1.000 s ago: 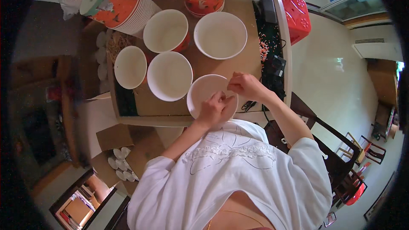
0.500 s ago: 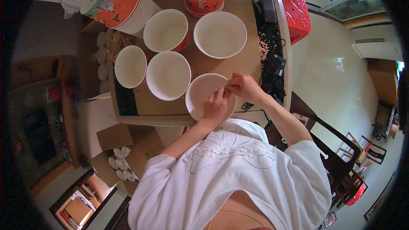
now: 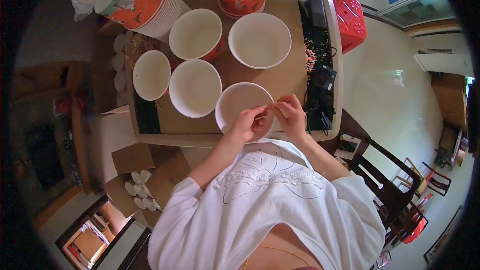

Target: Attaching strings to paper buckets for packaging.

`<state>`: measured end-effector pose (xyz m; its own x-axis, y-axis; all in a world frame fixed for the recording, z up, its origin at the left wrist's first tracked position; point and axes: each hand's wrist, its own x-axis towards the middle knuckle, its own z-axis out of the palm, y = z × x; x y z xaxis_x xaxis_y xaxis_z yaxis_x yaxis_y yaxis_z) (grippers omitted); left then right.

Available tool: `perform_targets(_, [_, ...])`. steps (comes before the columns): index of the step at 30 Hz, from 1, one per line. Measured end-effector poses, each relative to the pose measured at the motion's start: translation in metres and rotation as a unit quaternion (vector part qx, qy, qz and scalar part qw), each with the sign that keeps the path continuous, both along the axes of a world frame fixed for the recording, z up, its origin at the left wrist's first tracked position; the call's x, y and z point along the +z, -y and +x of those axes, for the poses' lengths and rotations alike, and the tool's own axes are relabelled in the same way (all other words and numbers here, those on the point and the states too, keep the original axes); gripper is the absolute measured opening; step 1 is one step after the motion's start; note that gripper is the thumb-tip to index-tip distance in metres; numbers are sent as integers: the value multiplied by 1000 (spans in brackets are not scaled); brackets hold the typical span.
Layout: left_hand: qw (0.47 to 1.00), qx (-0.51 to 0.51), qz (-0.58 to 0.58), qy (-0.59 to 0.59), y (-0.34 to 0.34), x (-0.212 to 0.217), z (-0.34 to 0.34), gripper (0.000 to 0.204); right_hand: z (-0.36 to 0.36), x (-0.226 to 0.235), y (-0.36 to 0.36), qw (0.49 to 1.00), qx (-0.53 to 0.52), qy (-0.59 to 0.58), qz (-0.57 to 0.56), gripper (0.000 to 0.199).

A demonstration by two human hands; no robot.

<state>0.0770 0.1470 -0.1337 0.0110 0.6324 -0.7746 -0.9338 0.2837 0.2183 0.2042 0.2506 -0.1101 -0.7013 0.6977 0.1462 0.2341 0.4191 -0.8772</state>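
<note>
Here we are at the counter (image 3: 172, 140), near tub (image 3: 235, 102) in front, left hand (image 3: 247, 124) above it, right hand (image 3: 290, 116) just beside its right rim; two side tubs (image 3: 195, 89) sit to its left, two rear tubs (image 3: 259, 40) behind, stacked tubs (image 3: 145, 7) at the back left

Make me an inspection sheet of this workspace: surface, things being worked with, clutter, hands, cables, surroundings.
Surface: table with a brown board on it.
Job's things: near bowl by the hands; four more open bowls; two bowl stacks behind, base-up.
Clutter: pink and white bits, straw, black devices.
Hands: left hand over the near bowl, right hand at its right side; fingertips close together, anything between them too small to tell.
Cables: black cords, table's right side.
Surroundings: red stool, dark chair, carton.
</note>
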Motion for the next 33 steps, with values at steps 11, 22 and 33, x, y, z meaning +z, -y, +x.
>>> perform_targets(11, [999, 32, -6, 6, 3, 0, 2, 7, 3, -5, 8, 1000, 22, 4, 21, 34])
perform_targets(22, [975, -57, 6, -217, 3, 15, 2, 11, -2, 9, -15, 987, 83, 25, -133, 18])
perform_targets(33, [969, -53, -2, -243, 5, 13, -3, 13, -7, 5, -17, 984, 93, 35, -146, 7])
